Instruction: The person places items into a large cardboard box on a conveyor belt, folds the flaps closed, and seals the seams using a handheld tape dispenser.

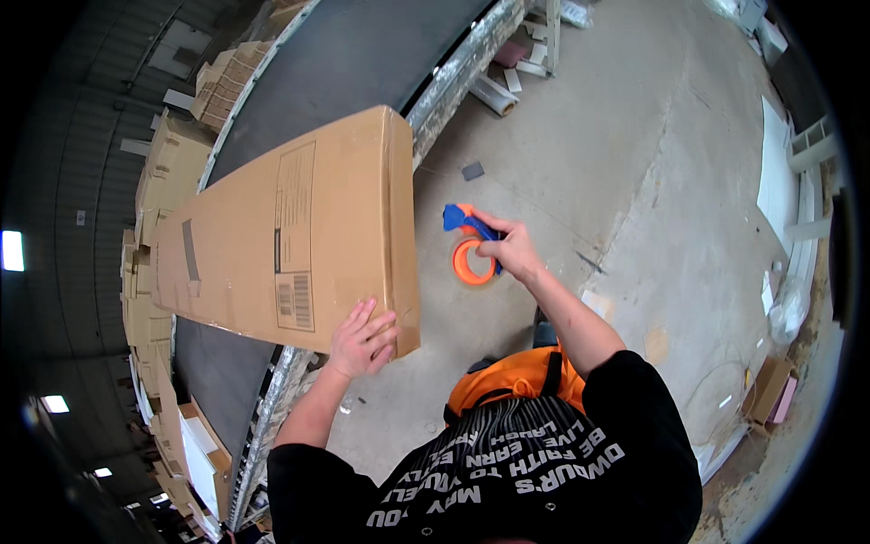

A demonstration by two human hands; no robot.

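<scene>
A large flat cardboard box [349, 195] lies across the dark conveyor belt [362, 45], its near end jutting past the belt's edge. My left hand [364, 340] rests on the box's near corner, fingers spread over the top face and its edge. To the right of the box, my right hand [510, 247] is closed round the handle of a blue and orange tape dispenser [456, 218]. The dispenser is held over the floor, apart from the box. A printed label and a grey strip show on the box's top face.
Stacked cardboard boxes [172, 163] line the belt's far side. A metal rail [458, 68] edges the belt. Wrapped rolls and scraps lie under it, with a small grey piece [472, 170] on the floor. At the right stand an open carton [770, 390] and white sheets [775, 177].
</scene>
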